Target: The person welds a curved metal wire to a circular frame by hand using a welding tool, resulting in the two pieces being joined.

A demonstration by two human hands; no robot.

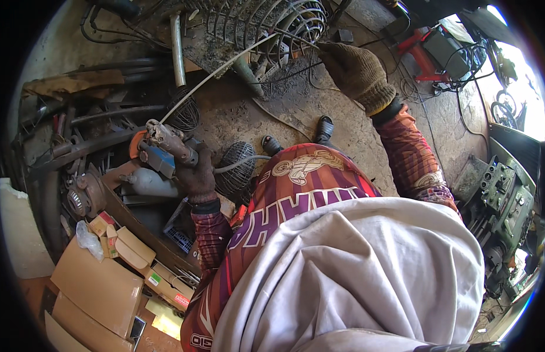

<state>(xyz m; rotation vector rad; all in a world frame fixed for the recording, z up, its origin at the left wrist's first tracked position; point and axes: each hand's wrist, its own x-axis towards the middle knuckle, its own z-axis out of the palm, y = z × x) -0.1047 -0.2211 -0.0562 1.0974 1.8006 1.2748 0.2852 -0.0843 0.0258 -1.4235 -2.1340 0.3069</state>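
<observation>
My left hand (pixel 197 176), in a dark knitted glove, is closed round the handle of a worn, rust-brown electrode holder (pixel 171 141). From its head a long, pale welding rod (pixel 219 71) slants up and right to a round metal cage (pixel 266 23) of curved bars. A grey cable (pixel 242 162) runs beside this hand. My right hand (pixel 357 73), in a brown knitted glove, pinches a thin dark rod (pixel 299 39) at the cage's right side. The two rods meet or cross in view near the bars; whether they touch I cannot tell. The right fingertips are partly hidden.
Cables cross the stained floor (pixel 296 111). A steel pipe (pixel 177 50) and scrap bars lie left, above cardboard boxes (pixel 96 276). A wire-caged fan (pixel 236 167) stands near my left hand. Far right are a red-and-grey machine (pixel 428 56) and a green machine (pixel 501 199).
</observation>
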